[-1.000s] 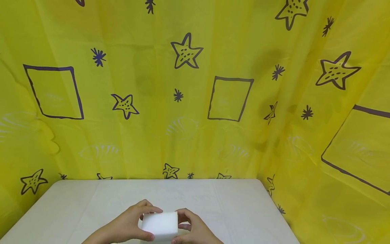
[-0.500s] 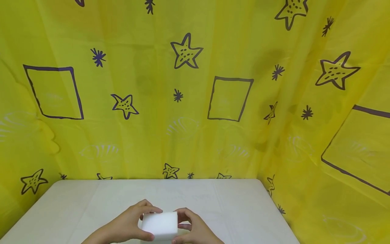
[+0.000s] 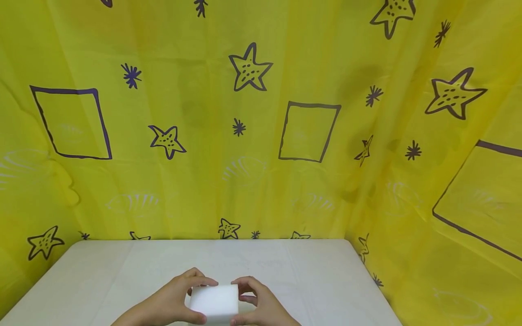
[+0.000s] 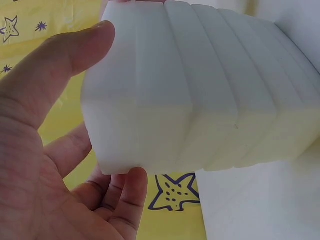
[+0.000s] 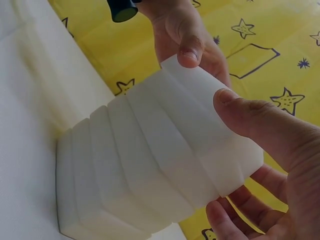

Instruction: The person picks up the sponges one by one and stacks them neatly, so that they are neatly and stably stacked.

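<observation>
Several white foam sponges [image 4: 220, 95] stand piled flat on one another on the white table [image 3: 110, 267]. In the head view, the top sponge [image 3: 214, 299] sits between both hands near the lower edge. My left hand [image 3: 171, 296] grips its left end, thumb on the near face and fingers on the far side. From the other end, my right hand [image 3: 265, 303] holds it in the same way. In the right wrist view the sponge edges [image 5: 150, 125] are slightly staggered, and the left thumb [image 5: 191, 52] lies on the uppermost block.
A yellow curtain [image 3: 195, 181] printed with dark stars and squares hangs behind the table and along its right side. In the right wrist view, a dark cylindrical object [image 5: 122, 10] shows near the left wrist.
The right index finger has shifted slightly left along the sponge's top edge. The head view has moved a little. Both hands keep hold of the top of the pile.
</observation>
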### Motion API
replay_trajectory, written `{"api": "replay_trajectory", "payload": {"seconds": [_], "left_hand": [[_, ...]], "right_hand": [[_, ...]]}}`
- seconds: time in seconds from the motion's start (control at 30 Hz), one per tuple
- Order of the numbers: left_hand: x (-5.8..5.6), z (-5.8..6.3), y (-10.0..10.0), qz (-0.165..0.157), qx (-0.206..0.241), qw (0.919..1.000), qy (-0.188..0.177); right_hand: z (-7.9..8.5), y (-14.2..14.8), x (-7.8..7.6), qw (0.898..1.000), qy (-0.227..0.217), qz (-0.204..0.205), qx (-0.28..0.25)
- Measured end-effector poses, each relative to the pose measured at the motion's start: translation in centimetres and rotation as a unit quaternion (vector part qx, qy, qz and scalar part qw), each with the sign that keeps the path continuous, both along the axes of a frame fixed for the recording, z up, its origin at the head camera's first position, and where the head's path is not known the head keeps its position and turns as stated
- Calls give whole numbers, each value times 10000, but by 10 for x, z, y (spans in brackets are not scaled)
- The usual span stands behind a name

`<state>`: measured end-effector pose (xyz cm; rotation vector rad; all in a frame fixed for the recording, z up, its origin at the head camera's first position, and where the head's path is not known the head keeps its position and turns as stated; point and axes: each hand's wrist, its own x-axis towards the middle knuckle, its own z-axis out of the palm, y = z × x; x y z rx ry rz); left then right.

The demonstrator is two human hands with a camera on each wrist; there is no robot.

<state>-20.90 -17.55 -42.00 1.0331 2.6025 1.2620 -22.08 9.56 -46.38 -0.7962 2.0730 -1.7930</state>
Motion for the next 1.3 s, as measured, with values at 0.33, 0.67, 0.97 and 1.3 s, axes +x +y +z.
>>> {"api": "replay_trajectory", "payload": {"seconds": [0.33,0.67,0.97,1.3], "left_hand": [[0,2,1,73,-102,9999,72],[1,2,0,105,-135,9998,-32],[-1,-1,0,40,-47,9999,-125],[-1,-3,-1,52,-61,9999,85]], "right_hand": [[1,0,0,9999,145,11,-64],[0,0,0,9999,110,28,-89],[0,1,1,9999,72,55,-58],[-1,2,0,9999,51,75,-70]]}}
